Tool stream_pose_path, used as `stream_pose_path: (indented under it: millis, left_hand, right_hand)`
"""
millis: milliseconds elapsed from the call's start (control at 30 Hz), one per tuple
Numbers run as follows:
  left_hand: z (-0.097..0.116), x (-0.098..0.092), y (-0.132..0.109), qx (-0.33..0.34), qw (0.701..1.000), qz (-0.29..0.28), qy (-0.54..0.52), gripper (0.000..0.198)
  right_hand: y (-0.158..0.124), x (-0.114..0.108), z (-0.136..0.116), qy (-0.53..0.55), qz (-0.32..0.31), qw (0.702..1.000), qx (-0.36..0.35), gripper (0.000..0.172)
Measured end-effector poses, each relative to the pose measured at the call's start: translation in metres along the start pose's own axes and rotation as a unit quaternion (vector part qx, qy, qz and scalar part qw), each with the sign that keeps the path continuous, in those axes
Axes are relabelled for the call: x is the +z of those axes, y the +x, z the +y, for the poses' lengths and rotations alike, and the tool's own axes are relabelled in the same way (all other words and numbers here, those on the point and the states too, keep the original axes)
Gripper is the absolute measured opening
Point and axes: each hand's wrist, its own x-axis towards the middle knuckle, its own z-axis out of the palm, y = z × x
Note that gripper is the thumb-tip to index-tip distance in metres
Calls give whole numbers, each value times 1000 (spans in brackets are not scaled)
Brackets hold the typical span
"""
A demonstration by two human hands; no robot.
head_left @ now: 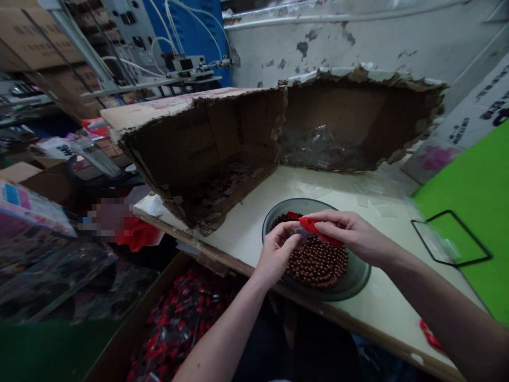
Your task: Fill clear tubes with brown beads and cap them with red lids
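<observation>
- A red plastic strip (321,232) is pinched by the right hand (345,232).
- A small clear plastic packet (297,234) is gripped by the left hand (276,253).
- Round brown beads (317,262) lie heaped in a grey glass bowl (358,278) directly beneath both hands.

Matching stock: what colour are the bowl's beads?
The beads are reddish brown, best in the head view.

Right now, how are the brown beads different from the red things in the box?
The brown beads are round and shiny; the red-and-clear packets are long and flat. The beads sit in a grey glass bowl on the table; the packets lie lower, in a cardboard box. Both lie in heaps.
</observation>
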Motion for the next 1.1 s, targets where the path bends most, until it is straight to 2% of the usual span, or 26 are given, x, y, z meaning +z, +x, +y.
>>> stream_pose_path:
  millis: [133,333,633,767,867,1000,1100]
  left_hand:
    - [-2,4,-1,-2,1000,-9,7,32]
    - [-2,7,1,-10,1000,1,15,32]
    - [-4,12,-1,-26,999,-13,-43,36]
    - [-3,16,-5,-17,999,7,-38,35]
    - [-3,18,-9,-30,999,-2,-28,33]
    - [-5,16,-14,-54,998,-15,-33,33]
    - [-7,16,-14,-62,997,-9,-55,32]
  right_hand:
    - [0,0,6,5,10,1000,-10,39]
    - [-5,3,10,-144,89,977,-128,30]
    - [-10,9,17,-130,120,974,-143,28]
    - [-16,16,23,-211,169,941,-206,31]
    - [-23,23,32,-260,186,915,-247,37]
    - [-28,33,45,-262,204,907,-257,43]
    - [-28,37,45,-249,215,913,-240,39]
